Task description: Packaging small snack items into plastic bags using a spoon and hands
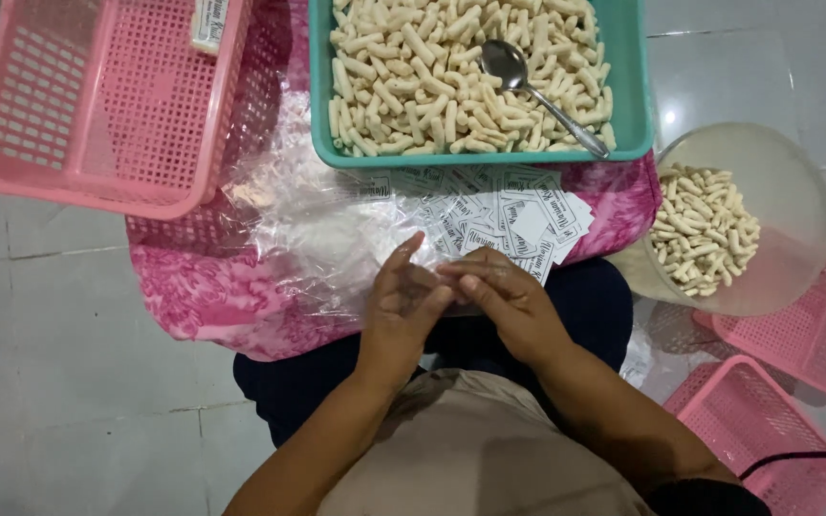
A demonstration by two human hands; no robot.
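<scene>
**Hands meet over a clear bag**

The left hand point(402, 308) and right hand point(507, 304) touch above the lap, fingers together on a thin clear plastic bag point(437, 291); whether either grip truly clamps it, I cannot tell. Paper labels point(509, 215) lie just beyond, below the green tray point(317, 86) of snack sticks point(413, 76).

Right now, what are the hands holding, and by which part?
The left hand and right hand meet over a clear plastic bag, fingers pinching what looks like its top edge; the exact grip cannot be told.
</scene>
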